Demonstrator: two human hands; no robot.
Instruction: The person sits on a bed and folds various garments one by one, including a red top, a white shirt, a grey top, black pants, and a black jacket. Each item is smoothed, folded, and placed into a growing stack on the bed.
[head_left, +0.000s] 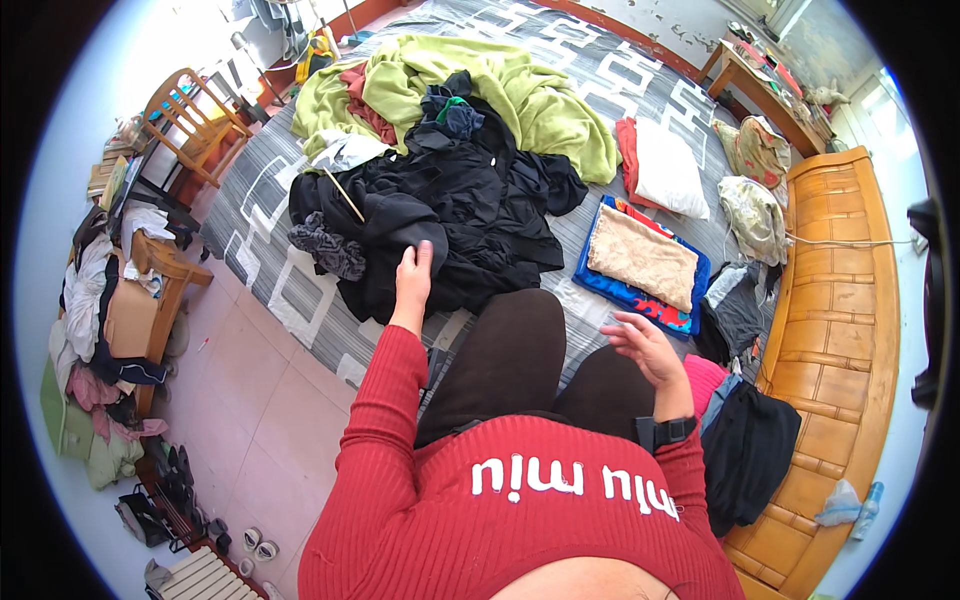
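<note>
My left hand (415, 279) grips the edge of a black garment (405, 221), thumb on top, at the near side of a heap of black clothes (480, 195) on the bed. A dark grey patterned cloth (328, 244) lies at the heap's left edge. My right hand (639, 343) hovers over my right thigh with its fingers apart and holds nothing. Just beyond it, a folded beige cloth (642, 255) rests on a folded blue and red cloth (701, 289). Behind them a white folded garment (667, 169) partly covers a rust-red one (627, 154).
A lime-green blanket (540, 105) is bunched behind the black heap. Along the right runs a wooden headboard (832, 300), with bundled plastic bags (754, 217) and dark folded clothes (750, 450) beside it. A wooden chair (196, 124) and a clothes-laden bench (161, 330) stand left of the bed.
</note>
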